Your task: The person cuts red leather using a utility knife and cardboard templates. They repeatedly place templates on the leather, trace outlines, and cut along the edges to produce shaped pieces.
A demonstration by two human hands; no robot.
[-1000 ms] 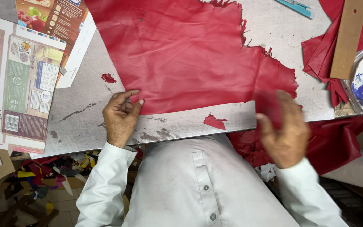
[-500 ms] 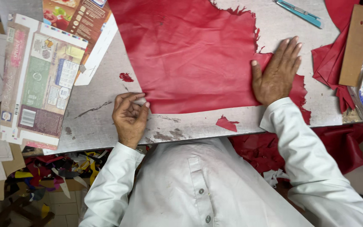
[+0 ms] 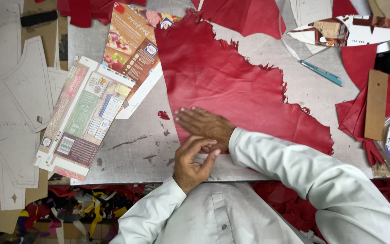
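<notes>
Head view, only one: right hand [image 3: 204,125] reaches across the body and lies flat, fingers together and stretched out, pressing the lower left part of the red leather sheet [image 3: 235,81] near the front edge of the grey worktop [image 3: 132,149]; left hand [image 3: 192,160] sits just below it at the front edge, fingers curled and pinched toward the thumb, maybe on the sheet's lower edge, cannot tell if anything is actually gripped. Sheet spreads from the back middle of the worktop to the front right, ragged edge along its right side. Flattened printed cartons [image 3: 86,117] lie at the left, one tucked slightly under the sheet's left edge. Small red scrap [image 3: 163,114] sits just left of the right hand. Blue pen [image 3: 321,72] at the back right, red offcuts [image 3: 357,113] at the right edge. Risk: if the flat hand lifts or slides unevenly, the soft sheet could wrinkle or slip toward the front edge; a pull at the pinched spot could drag it over the carton
</notes>
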